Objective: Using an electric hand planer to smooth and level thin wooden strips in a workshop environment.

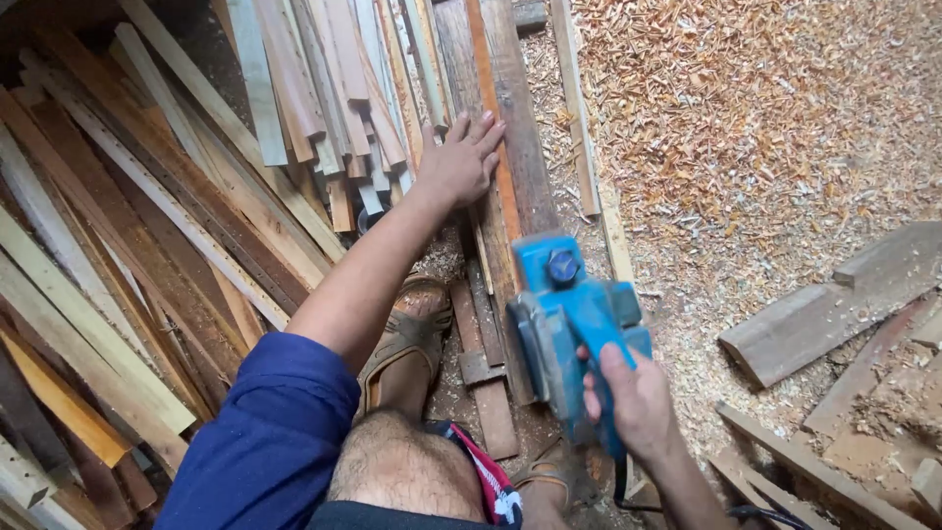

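The blue electric planer (572, 329) sits low in the scene, toward 6 o'clock, held in the air just above a long dark plank (510, 147) that runs away toward 12 o'clock. The right hand (636, 397) has it by the rear handle, fingers (613, 368) wrapped fully around the grip, and a black cord (628, 496) trails off beneath the wrist. The left hand (461, 162) reaches out to about 12 o'clock from the planer and lies flat on the boards, fingers spread wide and holding nothing, the fingertips touching the near edge of the dark plank beside a thin orange strip (496, 147). The arm comes out of a blue sleeve (270, 442) at 8 o'clock. Below the arm, a sandalled foot (407, 344) rests on short offcuts on the floor, with a bare knee (397, 466) nearer the viewer. From 9 to 11 o'clock lies a loose pile of long wooden slats (147, 226), crossing each other at angles. From 1 to 3 o'clock the floor is covered with a thick spread of pale wood shavings (765, 128), and a grey, worn board (834, 299) lies on them at 3 o'clock, well apart from the planer.
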